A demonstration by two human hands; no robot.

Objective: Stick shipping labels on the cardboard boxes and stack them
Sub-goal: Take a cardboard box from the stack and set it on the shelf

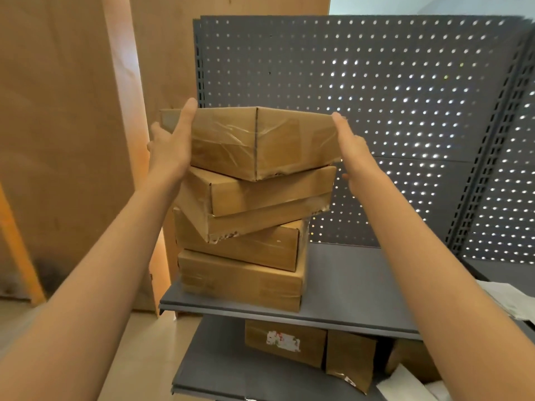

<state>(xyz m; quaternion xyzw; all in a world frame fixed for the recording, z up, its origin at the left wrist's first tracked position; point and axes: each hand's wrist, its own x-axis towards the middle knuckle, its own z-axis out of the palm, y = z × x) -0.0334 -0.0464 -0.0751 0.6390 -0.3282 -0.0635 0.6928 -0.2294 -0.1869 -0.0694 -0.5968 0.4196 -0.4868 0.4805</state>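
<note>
A taped cardboard box [260, 140] sits on top of a crooked stack of several cardboard boxes [243, 256] on the left part of a grey metal shelf [347, 287]. My left hand [170, 146] presses flat against the top box's left side. On the other side, my right hand [351, 149] lies against its right end. Both hands clamp the box between them. No label shows on the sides of the stacked boxes that face me.
A grey pegboard panel [376, 96] backs the shelf. On the lower shelf [220, 363] lie more cardboard boxes, one with a white label [283, 341]. White paper [515, 302] lies at the right edge. Plywood boards [66, 111] stand to the left.
</note>
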